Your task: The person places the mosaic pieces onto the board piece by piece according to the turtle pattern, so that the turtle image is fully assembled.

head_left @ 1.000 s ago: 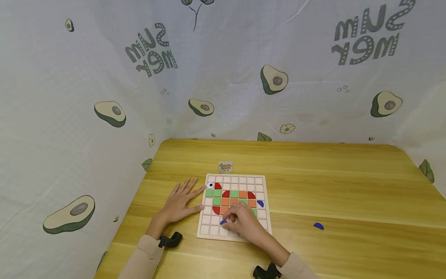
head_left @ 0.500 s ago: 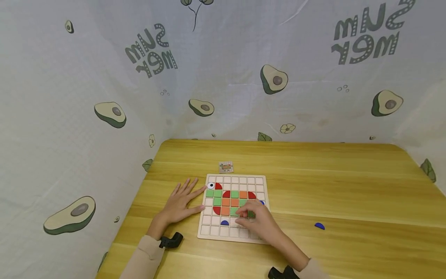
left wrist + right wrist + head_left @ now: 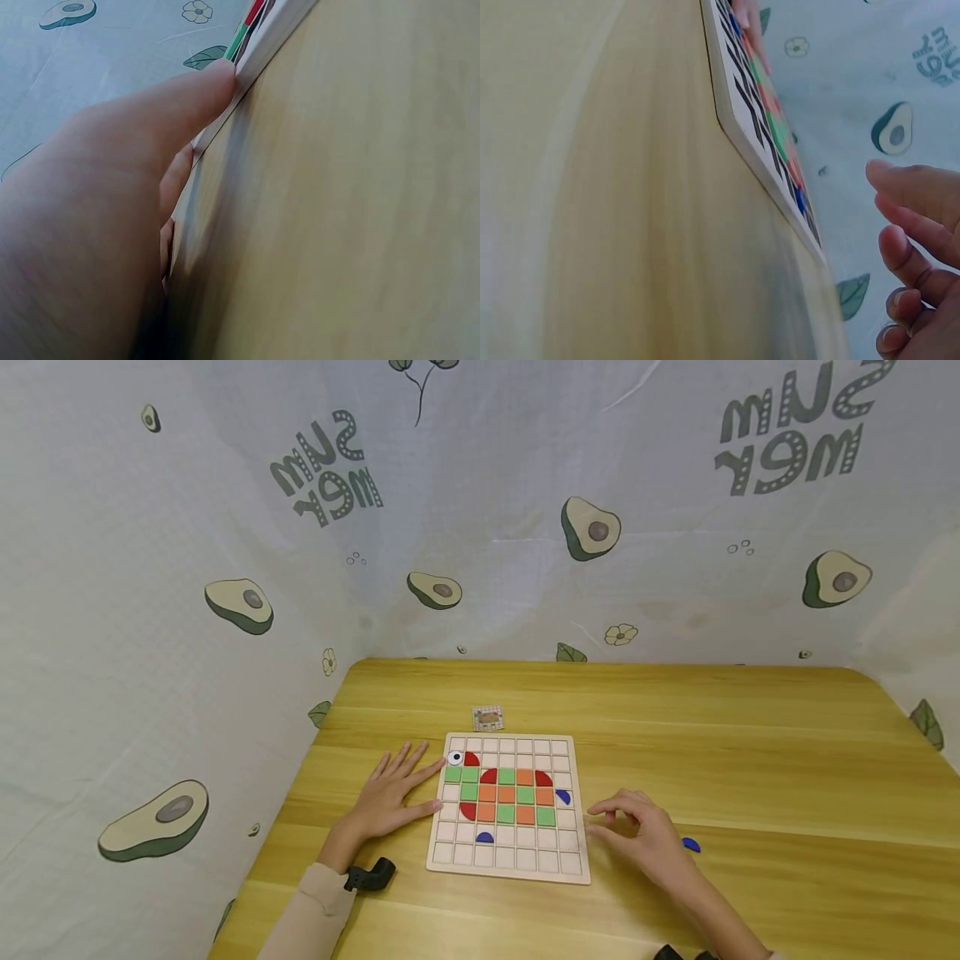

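A wooden grid board [image 3: 516, 859] lies on the table, with green, orange and red pieces set in its squares. Against its left edge, my left hand [image 3: 384, 802] rests spread, thumb and index fingertips touching the rim. A blue half-circle piece [image 3: 485, 837] sits in a lower square, and a second blue piece [image 3: 563, 797] is tilted at the right side. Just right of the board hovers my right hand [image 3: 647, 839], its bent fingers and thumb apart with nothing between them. Partly hidden behind it, another blue half-circle [image 3: 692, 844] lies on the table.
A small picture card [image 3: 488, 718] lies behind the board. The wooden table [image 3: 787, 760] stretches off to the right. A white curtain [image 3: 510, 460] printed with avocados hangs at the back and sides. Black wrist cameras [image 3: 371, 875] are strapped to the arms.
My right hand has let go of the blue half-circle, leaving it in the lower square, and moved right off the board toward the loose blue piece. The left hand stays put.
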